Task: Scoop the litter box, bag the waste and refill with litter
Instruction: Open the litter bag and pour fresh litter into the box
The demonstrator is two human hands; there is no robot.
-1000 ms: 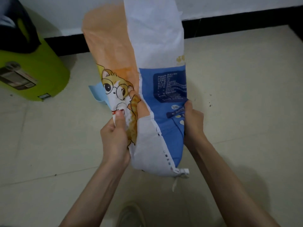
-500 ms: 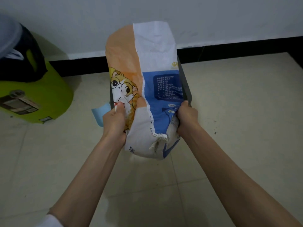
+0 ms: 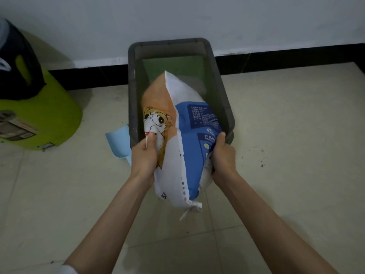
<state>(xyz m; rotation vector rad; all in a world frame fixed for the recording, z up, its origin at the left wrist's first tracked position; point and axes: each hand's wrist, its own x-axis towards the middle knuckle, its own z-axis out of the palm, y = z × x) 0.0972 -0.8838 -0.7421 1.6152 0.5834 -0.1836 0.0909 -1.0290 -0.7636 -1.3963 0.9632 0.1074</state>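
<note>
A pale tiled floor (image 3: 286,135) fills most of the frame, meeting a white wall and a dark skirting along the top. In the centre, a dark grey litter box (image 3: 221,84) stands against that skirting, its floor looking bare and greenish. Tipped into it from the lower centre is the litter bag (image 3: 185,135) — orange, white and blue, with a cartoon cat — far end down inside the box, stitched end raised toward the camera.

The left hand (image 3: 145,157) pinches the bag's left edge, thumb on the cat print; the right hand (image 3: 222,155) is curled round the crumpled right edge. To pour well, I'd judge the stitched end should lift higher while the mouth stays inside the walls, with a shake to spread the litter evenly.

The bag's mouth is hidden behind its own body, so any flow can't be seen. A lime-green container (image 3: 49,115) is cut off at the left edge, and a light blue object (image 3: 118,141) — perhaps the scoop — is half hidden beside the box.
</note>
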